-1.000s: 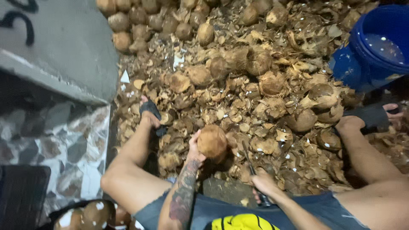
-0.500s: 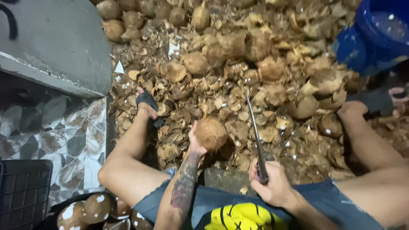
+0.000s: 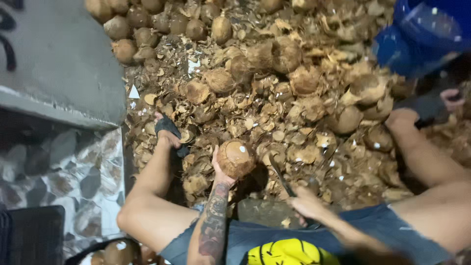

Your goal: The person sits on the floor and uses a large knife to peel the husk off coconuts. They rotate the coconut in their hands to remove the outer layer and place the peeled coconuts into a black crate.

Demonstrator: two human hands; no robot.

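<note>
Single head-worn view, steeply downward and close, over the seated person's lap and husk-littered ground (image 3: 304, 122).

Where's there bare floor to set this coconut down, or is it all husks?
Bare room lies on the grey slab at upper left and the patterned tile floor beside the left leg. Ahead, husk pieces and whole coconuts cover everything, crowding around the left hand holding the coconut.

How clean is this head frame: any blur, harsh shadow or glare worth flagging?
Head view: overall soft, with motion smear on the knife and the right hand; the coconut in the left hand reads reasonably clearly; deep shadow sits under the coconut and between the legs; small bright specks glint on the blue tub; edges look slightly bent by the wide lens.
</note>
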